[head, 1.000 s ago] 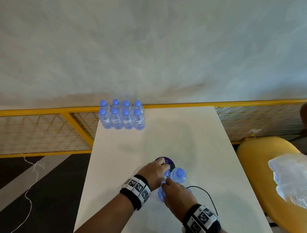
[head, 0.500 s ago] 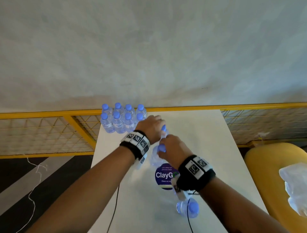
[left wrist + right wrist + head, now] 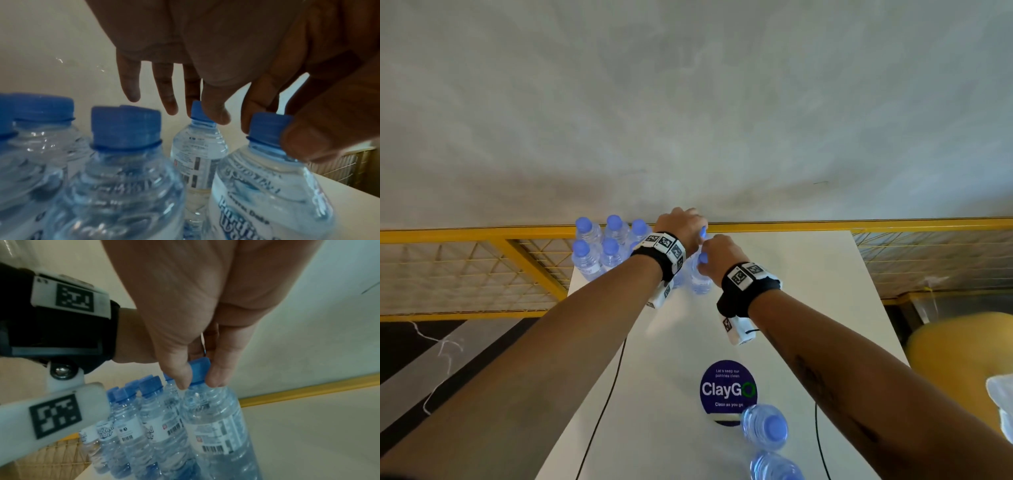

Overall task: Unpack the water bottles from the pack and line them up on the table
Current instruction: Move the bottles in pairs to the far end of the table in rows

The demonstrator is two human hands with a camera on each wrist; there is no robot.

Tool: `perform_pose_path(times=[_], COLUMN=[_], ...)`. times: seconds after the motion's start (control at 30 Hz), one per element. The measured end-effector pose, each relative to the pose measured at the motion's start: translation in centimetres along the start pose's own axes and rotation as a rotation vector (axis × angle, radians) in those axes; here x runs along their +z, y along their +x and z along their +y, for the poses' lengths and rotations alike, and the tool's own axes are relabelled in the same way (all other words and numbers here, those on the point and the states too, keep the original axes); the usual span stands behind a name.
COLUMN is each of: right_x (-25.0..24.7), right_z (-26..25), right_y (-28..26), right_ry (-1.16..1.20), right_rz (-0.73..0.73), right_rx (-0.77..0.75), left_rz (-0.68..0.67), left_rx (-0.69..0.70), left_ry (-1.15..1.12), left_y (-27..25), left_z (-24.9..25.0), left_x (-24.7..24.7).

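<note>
While two loose bottles [image 3: 766, 426] stand at the near edge of the white table [image 3: 852, 308], at about five o'clock from the round ClayGo sticker [image 3: 727, 389], both arms reach out over the middle of the table toward the far end. A second ago both hands were low over the sticker, gathered around a small cluster of bottles; half a second ago they were midway up the table, each carrying one. Now the right hand [image 3: 722, 255] pinches the blue cap of a bottle [image 3: 213, 423] between thumb and fingers, the bottle upright beside the group. At eleven o'clock from it, the left hand [image 3: 681, 228] pinches the cap of another bottle [image 3: 198, 154] with thumb and fingertip, its other fingers hanging straight. Whether either bottle rests on the table cannot be told. Just beyond, at the far left corner by the yellow railing [image 3: 859, 224], the lined-up bottles [image 3: 599, 251] stand in two rows, unmoved since before.
</note>
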State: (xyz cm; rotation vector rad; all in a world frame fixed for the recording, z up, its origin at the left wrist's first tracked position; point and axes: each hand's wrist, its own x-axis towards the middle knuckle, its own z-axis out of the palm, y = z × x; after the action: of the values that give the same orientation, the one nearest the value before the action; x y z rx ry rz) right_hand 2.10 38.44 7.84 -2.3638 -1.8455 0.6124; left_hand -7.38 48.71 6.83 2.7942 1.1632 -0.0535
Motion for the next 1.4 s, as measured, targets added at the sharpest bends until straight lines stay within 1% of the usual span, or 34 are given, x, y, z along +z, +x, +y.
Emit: perform_pose_path(times=[0.1, 0.2, 0.33, 0.5, 0.6, 0.7, 0.87, 0.97, 1.03, 1.1, 1.2, 1.27, 1.3, 1.33, 1.37, 1.4], right_x=[0.7, 1.2, 1.8, 1.9, 2.1, 2.1, 2.1, 2.0, 1.4, 0.2, -1.1, -1.4, -1.6, -1.7, -1.8, -1.8], right_z=[-0.1, -0.6, -1.1, -1.4, -1.3, -1.1, -1.3, -1.1, -0.8, -0.3, 1.4, 2.5, 3.0, 3.4, 3.8, 4.2], right_y=[1.5, 2.3, 2.8, 2.9, 2.8, 2.9, 2.7, 2.0, 0.7, -1.0, -4.9, -8.5, -10.6, -12.8, -15.1, -17.5], right_ry=[0.019, 0.021, 0.031, 0.036, 0.007, 0.035, 0.07, 0.07, 0.087, 0.111, 0.124, 0.095, 0.098, 0.112, 0.126, 0.126], right_rz=[0.001, 0.019, 0.037, 0.042, 0.022, 0.033, 0.02, -0.023, -0.043, -0.056, -0.088, -0.104, -0.113, -0.127, -0.142, -0.161], right_rx=[0.013, -0.01, -0.024, -0.038, -0.038, -0.01, 0.022, 0.036, 0.056, 0.07, 0.053, 0.021, -0.001, -0.023, -0.042, -0.058], left_rz=[-0.012, -0.013, -0.057, -0.119, -0.132, -0.146, -0.145, -0.138, -0.129, -0.074, 0.104, 0.208, 0.238, 0.248, 0.226, 0.17], left_rx=[-0.02, -0.029, -0.032, -0.02, -0.017, -0.001, -0.04, -0.077, -0.089, -0.086, -0.051, 0.007, 0.044, 0.084, 0.124, 0.164], left_ry=[-0.026, -0.07, -0.139, -0.225, -0.264, -0.279, -0.308, -0.31, -0.324, -0.326, -0.324, -0.366, -0.393, -0.421, -0.452, -0.48], left_y=[0.8, 1.4, 1.9, 2.3, 2.3, 2.3, 2.2, 1.9, 1.3, 0.2, -2.5, -5.4, -7.0, -8.8, -10.6, -12.5], left_z=[-1.2, -1.7, -2.0, -2.5, -2.5, -2.8, -2.9, -2.9, -3.0, -3.1, -2.3, -0.6, 0.5, 1.8, 3.3, 4.9], left_x=[1.1, 1.4, 1.5, 1.3, 1.2, 1.2, 1.5, 1.4, 1.3, 0.6, -0.9, -1.8, -2.0, -2.1, -2.1, -2.0])
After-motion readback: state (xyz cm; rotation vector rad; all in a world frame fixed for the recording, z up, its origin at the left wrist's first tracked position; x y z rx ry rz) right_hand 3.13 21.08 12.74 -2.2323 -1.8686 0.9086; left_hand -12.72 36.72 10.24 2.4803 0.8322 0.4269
